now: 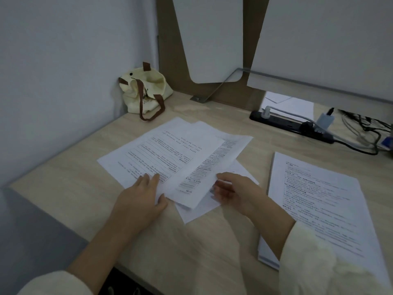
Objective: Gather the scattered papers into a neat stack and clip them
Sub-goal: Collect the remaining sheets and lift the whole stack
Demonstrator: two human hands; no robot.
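Several printed white sheets (170,154) lie overlapping and askew in the middle of the wooden desk (85,188). My left hand (142,199) lies on the near edge of the top sheet, fingers straight on the paper and thumb at its corner. My right hand (231,190) pinches the right edge of a second sheet (208,173), which lifts off a lower blank sheet (197,211). A separate thicker stack of printed pages (319,199) rests at the right, partly under my right sleeve. No clip is visible.
A cream tote bag (144,90) with brown straps sits in the far left corner against the wall. A black power strip (291,126) with plugs and tangled cables runs along the back right. The desk's front edge is close to my body.
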